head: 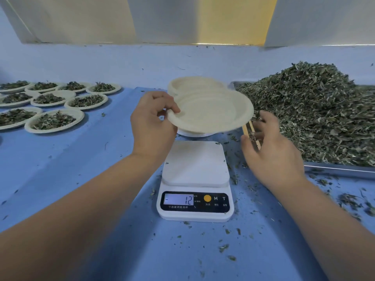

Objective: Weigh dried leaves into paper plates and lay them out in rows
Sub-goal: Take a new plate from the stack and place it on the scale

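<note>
Two bare hands hovered above a white, square-topped kitchen scale [195,179], its display reading minus 12. The left hand [152,122] pinched the rim of an empty paper plate [211,112], tilted over the scale. The right hand [274,151] was spread, holding nothing. Likely best: set the plate flat and centred, so the reading zeroes before filling. The plate was round, pale and ridged. Dried leaves [316,110], crumbly grey-green, were heaped on a steel tray [334,169] beside the right hand. Filled plates [53,120] lay in rows left of the left hand.
</note>
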